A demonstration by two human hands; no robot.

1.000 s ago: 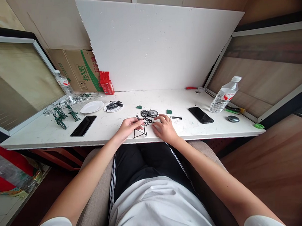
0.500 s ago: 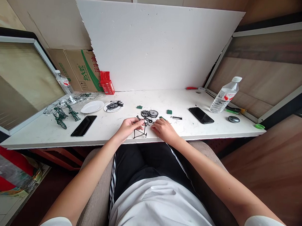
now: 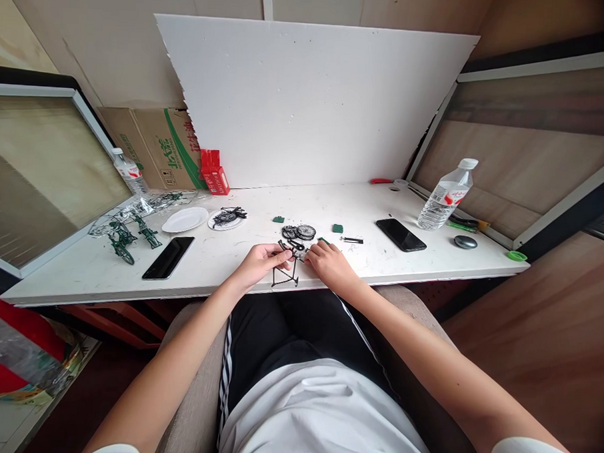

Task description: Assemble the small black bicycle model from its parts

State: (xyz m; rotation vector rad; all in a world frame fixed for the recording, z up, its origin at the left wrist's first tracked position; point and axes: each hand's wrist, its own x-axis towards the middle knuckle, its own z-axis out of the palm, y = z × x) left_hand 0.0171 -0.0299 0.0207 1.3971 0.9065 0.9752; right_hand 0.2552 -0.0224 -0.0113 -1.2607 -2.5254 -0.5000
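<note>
A small black model bicycle frame [image 3: 286, 274] stands at the front edge of the white table [image 3: 230, 263]. My left hand [image 3: 261, 261] pinches its upper end from the left. From the right my right hand [image 3: 327, 262] has its fingertips closed on a tiny part against the same end; what the part is I cannot make out. Two small black wheels [image 3: 298, 232] lie just beyond my hands, with small green blocks [image 3: 338, 228] beside them.
At the left are green model bicycles [image 3: 126, 235], a black phone [image 3: 168, 257], a white plate [image 3: 185, 219] and a plate of black parts [image 3: 225, 217]. At the right lie another phone [image 3: 400, 234], a water bottle [image 3: 445, 195] and a grey mouse [image 3: 465, 242]. A white foam board [image 3: 312, 100] leans behind.
Both hands have drawn the black frame a little nearer the table's front edge. My right hand has pulled back from the wheels to the frame's top. The camera tilted slightly.
</note>
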